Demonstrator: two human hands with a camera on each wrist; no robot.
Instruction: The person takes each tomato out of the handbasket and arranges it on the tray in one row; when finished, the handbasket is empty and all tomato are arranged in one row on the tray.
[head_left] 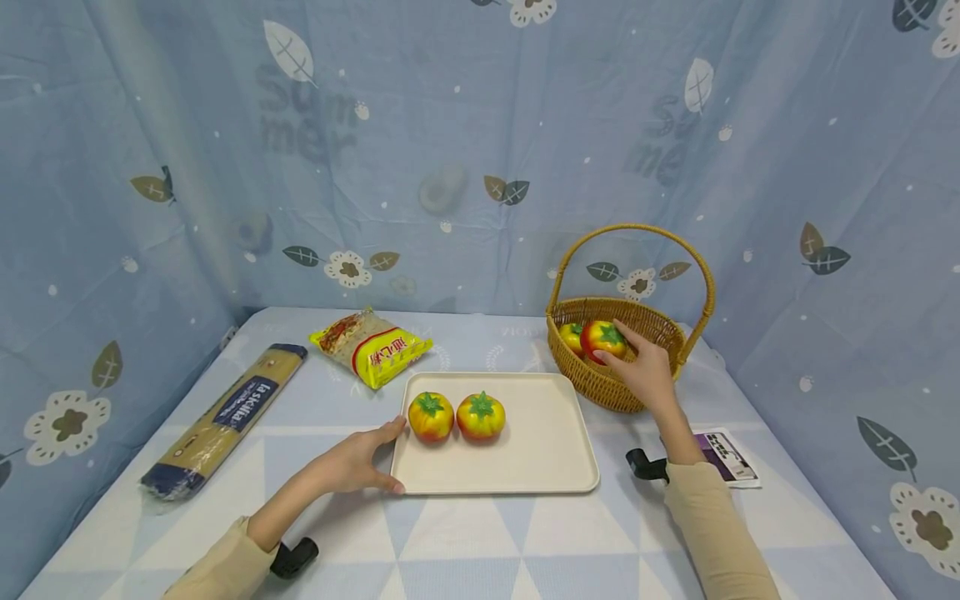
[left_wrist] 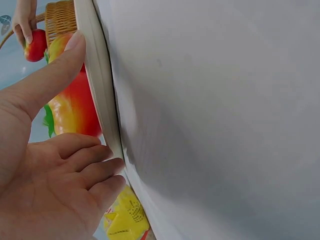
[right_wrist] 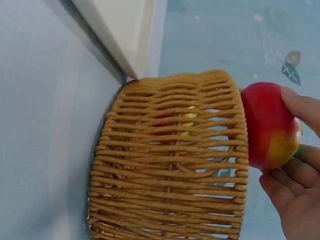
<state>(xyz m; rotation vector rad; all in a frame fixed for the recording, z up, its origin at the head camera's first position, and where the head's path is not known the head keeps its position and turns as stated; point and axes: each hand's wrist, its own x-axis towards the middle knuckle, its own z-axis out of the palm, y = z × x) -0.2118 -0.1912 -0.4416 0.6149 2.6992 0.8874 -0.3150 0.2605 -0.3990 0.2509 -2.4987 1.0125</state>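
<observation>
My right hand (head_left: pixel 643 367) holds a red-and-yellow tomato (head_left: pixel 604 340) with a green star-shaped top, at the mouth of the wicker basket (head_left: pixel 600 387). In the right wrist view, that tomato (right_wrist: pixel 270 125) is between thumb and fingers, just beyond the rim. Another tomato (head_left: pixel 572 337) lies inside the basket. Side by side on the left half of the cream tray (head_left: pixel 540 433) sit two more tomatoes (head_left: pixel 431 417). The left hand (head_left: pixel 356 461) rests at the tray's left edge, thumb and fingers spread; in the left wrist view its fingers (left_wrist: pixel 97 167) look fairly straight.
A yellow bag of pasta (head_left: pixel 375 346) lies behind the tray's left side. Farther left is a long spaghetti pack (head_left: pixel 228 421). A purple-and-white card (head_left: pixel 726 457) lies beside the right forearm. The basket's tall handle (head_left: pixel 632 227) arches over its opening.
</observation>
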